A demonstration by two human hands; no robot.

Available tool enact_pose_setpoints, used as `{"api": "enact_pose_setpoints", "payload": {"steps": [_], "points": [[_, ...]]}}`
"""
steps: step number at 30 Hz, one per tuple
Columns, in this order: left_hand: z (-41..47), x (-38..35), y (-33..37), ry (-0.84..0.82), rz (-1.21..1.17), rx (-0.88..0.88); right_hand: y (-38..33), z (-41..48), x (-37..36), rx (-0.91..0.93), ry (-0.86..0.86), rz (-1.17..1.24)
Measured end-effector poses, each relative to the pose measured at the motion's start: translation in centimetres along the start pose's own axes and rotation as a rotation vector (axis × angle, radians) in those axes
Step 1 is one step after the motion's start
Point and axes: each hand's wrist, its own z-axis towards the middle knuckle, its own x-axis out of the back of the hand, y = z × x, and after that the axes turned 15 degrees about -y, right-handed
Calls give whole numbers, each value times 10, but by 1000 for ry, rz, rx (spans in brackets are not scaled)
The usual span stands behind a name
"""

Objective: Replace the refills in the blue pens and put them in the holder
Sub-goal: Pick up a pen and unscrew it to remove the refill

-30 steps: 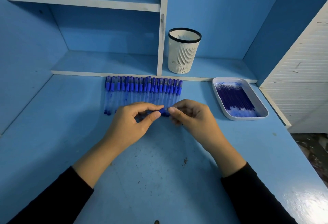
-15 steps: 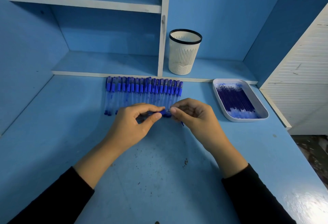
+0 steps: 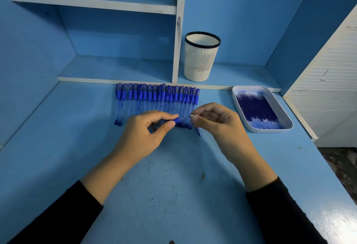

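1. Head view: I see the left hand [image 3: 143,135] holding a blue pen [image 3: 176,121], thumb and forefinger clamped on its blue grip section.
2. The right hand [image 3: 218,127] pinches the same pen's tip end, fingers curled.
3. The pen sits level at the near ends of the pen row [image 3: 154,98].
4. The holder [image 3: 201,58] stands on the far ledge [image 3: 241,77]; the refill tray [image 3: 268,130] lies to the right.

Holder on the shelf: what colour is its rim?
Black rim on a white slotted holder; the head view, the only one, shows it clearly.
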Motion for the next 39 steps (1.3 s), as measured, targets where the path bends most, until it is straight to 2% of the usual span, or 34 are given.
{"api": "enact_pose_setpoints", "payload": {"steps": [3,6,10,14,24,29,34,36,39], "points": [[1,1,1,23,-4,6,-3,1,8,13,64,48],[2,0,-1,38,48,1,-5,1,16,-23,87,-28],[1,0,-3,22,81,-8,-5,0,18,-25,58,-56],[2,-2,-6,-75,193,-86,-3,1,12,-28,-5,-33],[5,-2,-8,-119,94,-70,-3,1,9,-5,-32,-22],[3,-2,-6,-102,125,-78,-2,-1,10,9,-21,-62],[2,6,-10,-59,131,-46,-7,0,22,62,89,-51],[2,7,-12,-49,122,-34,-5,-1,29,23,113,-171],[3,5,-11,-49,116,-37,5,-1,34,-73,107,-548]]}}
